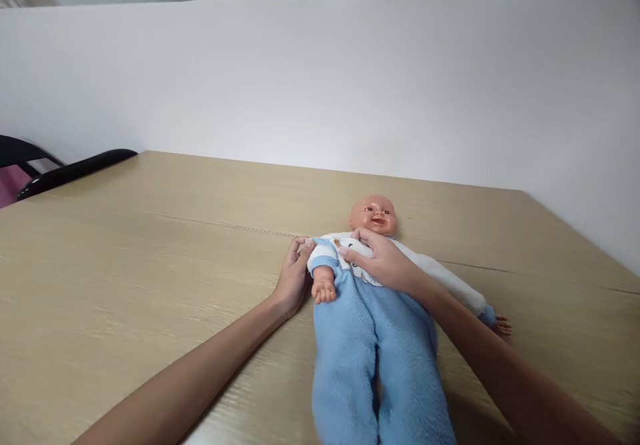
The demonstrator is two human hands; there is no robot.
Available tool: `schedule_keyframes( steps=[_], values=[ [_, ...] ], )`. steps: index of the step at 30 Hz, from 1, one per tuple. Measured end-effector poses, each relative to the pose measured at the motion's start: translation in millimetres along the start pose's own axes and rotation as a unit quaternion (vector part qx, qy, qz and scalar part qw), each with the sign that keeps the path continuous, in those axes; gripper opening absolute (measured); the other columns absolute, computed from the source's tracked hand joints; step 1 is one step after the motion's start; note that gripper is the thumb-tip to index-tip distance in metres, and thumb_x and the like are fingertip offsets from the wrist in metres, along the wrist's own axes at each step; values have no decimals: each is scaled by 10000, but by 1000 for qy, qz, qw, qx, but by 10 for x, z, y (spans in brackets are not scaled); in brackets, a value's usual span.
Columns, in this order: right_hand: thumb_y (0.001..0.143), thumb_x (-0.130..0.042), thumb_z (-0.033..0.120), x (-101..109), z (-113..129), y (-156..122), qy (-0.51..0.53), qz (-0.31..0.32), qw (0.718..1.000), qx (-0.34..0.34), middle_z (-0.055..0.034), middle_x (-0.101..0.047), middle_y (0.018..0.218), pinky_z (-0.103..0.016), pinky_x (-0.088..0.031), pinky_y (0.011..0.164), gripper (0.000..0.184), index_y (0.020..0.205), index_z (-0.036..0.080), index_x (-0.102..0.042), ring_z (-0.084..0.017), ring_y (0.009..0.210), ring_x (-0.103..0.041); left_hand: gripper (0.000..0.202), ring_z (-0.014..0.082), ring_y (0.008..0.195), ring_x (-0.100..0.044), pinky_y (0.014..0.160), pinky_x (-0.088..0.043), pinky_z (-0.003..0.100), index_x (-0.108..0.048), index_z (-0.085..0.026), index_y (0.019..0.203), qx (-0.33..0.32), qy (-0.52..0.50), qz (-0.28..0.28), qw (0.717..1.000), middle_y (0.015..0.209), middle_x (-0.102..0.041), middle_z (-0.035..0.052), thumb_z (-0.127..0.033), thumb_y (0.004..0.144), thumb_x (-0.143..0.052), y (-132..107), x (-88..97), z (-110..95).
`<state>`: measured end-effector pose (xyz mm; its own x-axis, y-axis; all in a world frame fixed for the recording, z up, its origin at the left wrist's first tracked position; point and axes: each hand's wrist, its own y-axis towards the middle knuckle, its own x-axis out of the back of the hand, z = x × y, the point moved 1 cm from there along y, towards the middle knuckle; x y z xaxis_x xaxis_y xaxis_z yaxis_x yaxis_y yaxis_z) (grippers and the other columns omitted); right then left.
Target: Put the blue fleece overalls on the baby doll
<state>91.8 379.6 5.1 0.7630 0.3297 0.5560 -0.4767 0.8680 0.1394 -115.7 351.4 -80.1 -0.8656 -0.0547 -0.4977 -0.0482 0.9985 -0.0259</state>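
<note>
Far left of frame: black chair (75,168) beside pale wood table (150,265), white partition (320,78) across the top. Centre: L hand (293,275) on the tabletop just left of doll (350,345), fingers curled narrow, tips pinched on the striped sleeve at its shoulder; doll flat on its back, lower centre-right, head twd the partition, blue fleece legs running off the bottom edge. Right of that: R hand (380,261) laid over the doll's chest just under the chin, fingers bent on the white top, gripping cloth or only pressing, can't tell; forearm crossing the doll's other arm twd lower right.
</note>
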Motion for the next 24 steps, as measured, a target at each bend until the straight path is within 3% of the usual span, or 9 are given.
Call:
schedule_keyframes(
  steps=[4,10,15,20,24],
  values=[
    [1032,-668,573,-9,-71,-22,93,5,995,-20,29,-632,871,-305,-452,768,358,944,233,-594,-184,816,-585,422,138,1004,-618,935,-510,241,-605,-218,1076,-12,63,19,998,1083,-665,11,-595,977,-767,-1,45,-19],
    [1008,-710,600,-29,-45,-66,120,-1,993,-1,35,-595,848,-305,-450,760,408,906,232,-567,-173,799,-564,463,116,785,-594,741,-493,233,-594,-230,1035,62,30,70,995,930,-637,-32,-581,891,-860,289,38,-3],
    [991,-729,626,-19,-103,-72,162,4,987,-18,57,-558,780,-297,-397,657,444,904,232,-543,-142,684,-501,491,129,799,-603,752,-491,251,-645,-195,1011,72,54,114,989,953,-662,-13,-530,799,-935,483,5,-38],
    [945,-783,644,1,-135,-56,210,-3,978,-11,55,-545,778,-300,-379,670,485,871,234,-534,-139,704,-478,467,119,805,-581,724,-461,232,-623,-182,988,75,96,165,979,933,-661,-13,-545,868,-890,516,11,-147],
    [922,-813,641,10,-158,-50,235,-6,972,-29,54,-560,774,-305,-381,652,477,879,237,-563,-139,682,-488,525,143,796,-618,747,-493,269,-625,-189,964,105,118,211,965,920,-682,-5,-568,776,-935,820,-110,-72]
  ],
)
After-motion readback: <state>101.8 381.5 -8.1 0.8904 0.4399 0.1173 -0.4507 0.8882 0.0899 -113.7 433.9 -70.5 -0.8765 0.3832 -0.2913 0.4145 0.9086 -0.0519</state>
